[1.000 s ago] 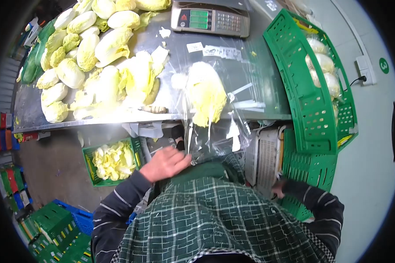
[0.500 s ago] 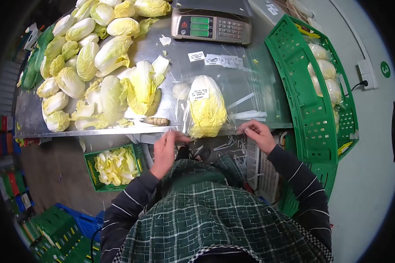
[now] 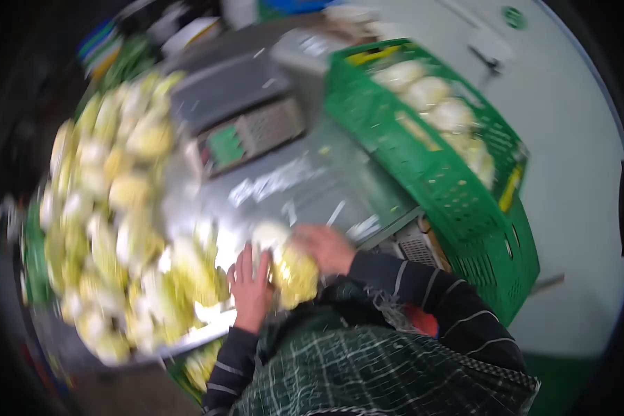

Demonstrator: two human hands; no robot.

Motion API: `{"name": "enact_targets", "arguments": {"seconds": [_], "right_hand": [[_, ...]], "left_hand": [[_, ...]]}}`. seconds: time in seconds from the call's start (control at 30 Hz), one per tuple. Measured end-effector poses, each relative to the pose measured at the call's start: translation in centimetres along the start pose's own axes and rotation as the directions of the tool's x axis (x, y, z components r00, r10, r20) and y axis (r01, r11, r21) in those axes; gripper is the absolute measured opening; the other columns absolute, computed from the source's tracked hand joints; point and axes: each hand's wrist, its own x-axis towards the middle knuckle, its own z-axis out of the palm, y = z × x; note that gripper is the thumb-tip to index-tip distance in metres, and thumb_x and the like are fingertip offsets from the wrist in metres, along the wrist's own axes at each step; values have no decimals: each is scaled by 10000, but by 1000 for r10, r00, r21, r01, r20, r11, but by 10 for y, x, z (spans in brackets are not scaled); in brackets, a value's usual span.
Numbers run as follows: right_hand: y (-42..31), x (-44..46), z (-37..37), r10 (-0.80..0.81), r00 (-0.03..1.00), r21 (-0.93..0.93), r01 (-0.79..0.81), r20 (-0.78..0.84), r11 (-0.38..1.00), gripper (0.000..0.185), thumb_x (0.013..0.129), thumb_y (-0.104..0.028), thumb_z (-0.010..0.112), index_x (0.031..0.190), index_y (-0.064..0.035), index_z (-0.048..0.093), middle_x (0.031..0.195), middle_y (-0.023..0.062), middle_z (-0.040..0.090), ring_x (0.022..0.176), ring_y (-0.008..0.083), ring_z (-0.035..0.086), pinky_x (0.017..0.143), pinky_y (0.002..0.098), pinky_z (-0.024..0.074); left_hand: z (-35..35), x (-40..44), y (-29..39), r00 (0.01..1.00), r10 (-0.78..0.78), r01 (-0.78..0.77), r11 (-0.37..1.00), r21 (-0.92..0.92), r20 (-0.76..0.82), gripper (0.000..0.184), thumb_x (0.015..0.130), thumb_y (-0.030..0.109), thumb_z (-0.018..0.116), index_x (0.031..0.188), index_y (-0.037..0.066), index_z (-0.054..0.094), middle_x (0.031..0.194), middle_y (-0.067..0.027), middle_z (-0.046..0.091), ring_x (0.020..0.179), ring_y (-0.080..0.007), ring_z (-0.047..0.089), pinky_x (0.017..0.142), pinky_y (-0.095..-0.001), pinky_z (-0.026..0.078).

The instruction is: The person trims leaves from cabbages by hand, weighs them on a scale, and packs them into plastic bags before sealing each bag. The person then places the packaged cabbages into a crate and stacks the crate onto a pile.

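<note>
Left hand (image 3: 251, 286), right hand (image 3: 326, 248) flank the cabbage (image 3: 295, 267); blurred, so we can't tell if gripping; slick film (image 3: 299, 284) risks a slip.

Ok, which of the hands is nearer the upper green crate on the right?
Right. The right hand is on the crate side of the cabbage; the left hand is on the opposite side, farther off.
</note>
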Motion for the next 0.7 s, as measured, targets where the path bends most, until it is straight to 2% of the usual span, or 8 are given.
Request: {"name": "enact_targets", "arguments": {"seconds": [0.13,0.2,0.23,0.3,0.33,0.37,0.5,0.7], "right_hand": [[13,44,-30,104,960,525,-231,260,819,480,818,-182,576,1285,-144,472,1311,120,456,1174,310,449,1000,392,330],[21,58,-61,147,939,694,-330,310,640,439,857,-207,561,1276,-107,475,1314,129,454,1183,293,445,1014,386,321],[27,57,-70,145,948,779,-316,283,542,429,867,-236,566,1257,-74,489,1315,154,450,1198,263,428,1027,378,306],[33,52,-101,162,959,847,-281,232,451,430,876,-265,572,1237,-41,503,1315,179,445,1214,233,411,1041,370,292],[27,44,-129,267,950,826,-279,163,490,440,851,-259,610,1204,-13,518,1253,187,490,1144,212,465,990,355,353],[25,35,-155,361,928,801,-287,96,525,452,826,-252,647,1171,16,534,1190,195,535,1074,190,519,940,340,415],[79,-10,-266,828,517,949,-312,219,-56,427,769,-208,718,1077,45,564,901,80,642,714,140,629,599,272,530],[191,-126,-386,963,19,758,-613,-270,225,476,711,-260,758,1010,79,606,921,159,657,778,239,669,666,334,550]], "left_hand": [[-13,30,-49,975,108,14,844,-536,195,819,554,102,754,1299,7,429,1308,-201,478,1187,-328,483,980,-374,400],[-31,56,-51,785,57,454,624,-636,617,718,665,187,800,1266,-20,467,1172,-150,595,1041,-228,588,890,-319,467],[-38,57,-47,722,119,628,299,-718,681,606,724,147,744,1249,-9,485,1171,-132,591,1041,-212,581,883,-320,471],[-14,67,-35,852,124,507,47,-860,509,436,809,157,658,1197,20,516,1101,-106,605,979,-191,593,826,-306,493],[-2,88,-11,795,141,594,-378,-710,590,357,853,206,600,1162,43,524,1023,-81,606,912,-170,592,787,-319,497],[-22,121,30,797,153,598,-343,-725,585,346,881,272,564,1143,50,519,968,-66,597,876,-160,592,780,-344,494],[-46,199,120,772,506,623,-481,-617,385,494,937,283,468,1315,-26,394,1203,-217,548,1074,-325,566,921,-431,453],[1,220,103,730,298,648,-18,-761,615,346,917,208,529,1155,-44,540,1066,-198,626,924,-255,632,801,-336,507]]}}
